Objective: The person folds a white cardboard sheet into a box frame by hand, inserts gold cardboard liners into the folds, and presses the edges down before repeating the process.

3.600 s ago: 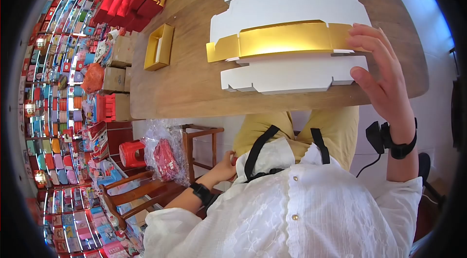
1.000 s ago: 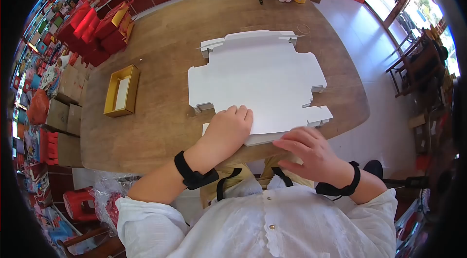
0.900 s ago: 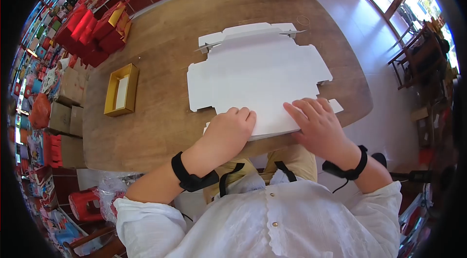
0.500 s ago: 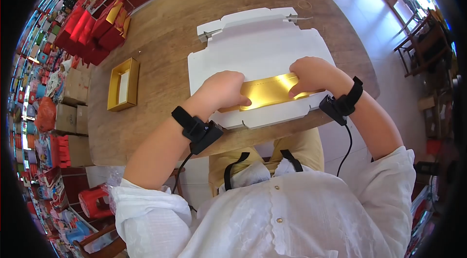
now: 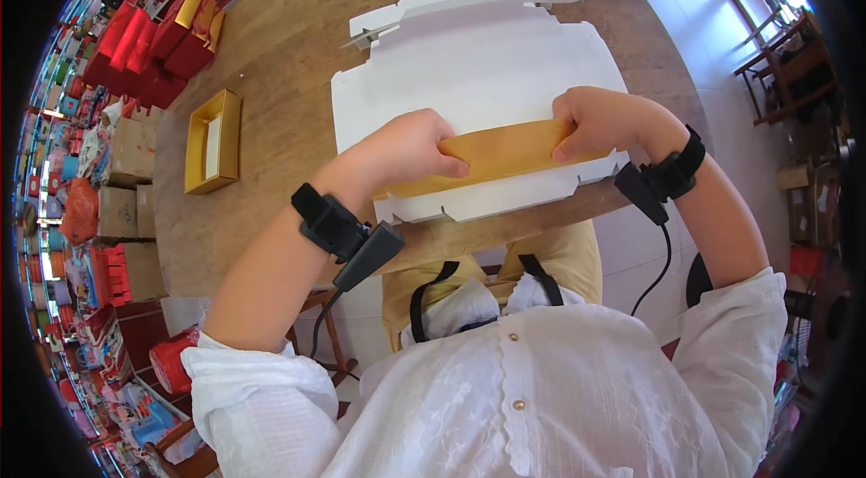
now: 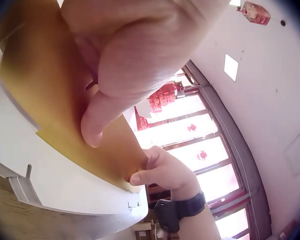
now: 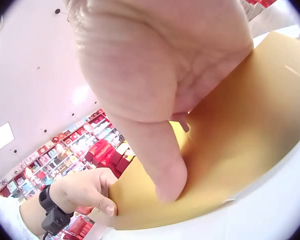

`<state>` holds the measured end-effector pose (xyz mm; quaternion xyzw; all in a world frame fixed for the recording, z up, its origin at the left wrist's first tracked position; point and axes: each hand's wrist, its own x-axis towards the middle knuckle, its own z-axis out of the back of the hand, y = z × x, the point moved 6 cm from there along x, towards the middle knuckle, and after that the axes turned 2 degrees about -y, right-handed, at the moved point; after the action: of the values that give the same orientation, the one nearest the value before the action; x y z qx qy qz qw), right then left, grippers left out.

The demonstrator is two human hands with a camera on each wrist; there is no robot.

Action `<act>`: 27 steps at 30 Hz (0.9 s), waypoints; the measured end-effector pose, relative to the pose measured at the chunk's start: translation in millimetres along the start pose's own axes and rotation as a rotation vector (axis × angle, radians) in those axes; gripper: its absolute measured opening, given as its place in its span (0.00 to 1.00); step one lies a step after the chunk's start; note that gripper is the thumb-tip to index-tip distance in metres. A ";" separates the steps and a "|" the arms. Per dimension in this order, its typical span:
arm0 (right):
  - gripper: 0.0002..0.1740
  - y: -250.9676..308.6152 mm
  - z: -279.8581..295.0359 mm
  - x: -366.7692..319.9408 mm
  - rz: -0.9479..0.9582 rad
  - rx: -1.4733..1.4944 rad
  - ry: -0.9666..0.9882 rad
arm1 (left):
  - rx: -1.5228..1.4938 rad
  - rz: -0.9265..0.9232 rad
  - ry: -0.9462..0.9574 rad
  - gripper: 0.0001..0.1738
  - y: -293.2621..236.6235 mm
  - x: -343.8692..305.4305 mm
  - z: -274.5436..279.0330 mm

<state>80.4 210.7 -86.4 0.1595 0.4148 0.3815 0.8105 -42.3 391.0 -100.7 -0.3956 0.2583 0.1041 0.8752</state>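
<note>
Gold flap of the white box blank, at six o'clock on the table, is pinched by the left hand and the right hand. Uneven pulling could crease it crooked.

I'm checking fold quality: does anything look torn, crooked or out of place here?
Nothing stands out. The left hand and right hand pinch the gold flap, folded up from the white blank; no tear or crush shows. A tray lies apart.
</note>
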 end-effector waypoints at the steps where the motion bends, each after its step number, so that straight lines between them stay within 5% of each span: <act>1: 0.15 -0.1 -0.5 0.2 -0.028 -0.028 0.010 | 0.085 0.003 -0.016 0.14 -4.5 -2.4 0.9; 6: 0.16 4.9 -2.9 -0.3 0.027 -0.137 -0.091 | 0.302 0.001 -0.069 0.19 -10.0 -3.5 0.7; 8: 0.16 4.7 3.8 -1.6 0.275 -0.132 -0.435 | 0.411 -0.061 -0.319 0.24 -19.8 -19.8 7.3; 9: 0.16 6.0 4.8 -1.4 0.287 -0.139 -0.434 | 0.410 -0.055 -0.331 0.24 -19.7 -26.3 1.9; 11: 0.20 4.3 3.6 1.8 0.089 -0.152 -0.359 | 0.811 -0.516 -0.728 0.25 -50.8 -57.1 -12.1; 13: 0.20 7.7 -0.8 3.5 0.129 -0.232 -0.392 | 0.917 -0.604 -0.783 0.22 -51.1 -65.8 -47.1; 27: 0.21 10.2 -0.1 7.3 0.037 -0.220 -0.419 | 0.919 -0.433 -0.713 0.23 -43.2 -55.3 -68.6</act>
<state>78.1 222.9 -84.6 0.1534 0.1904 0.3977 0.8843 -97.6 312.3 -81.5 0.0373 -0.1178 -0.0718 0.9897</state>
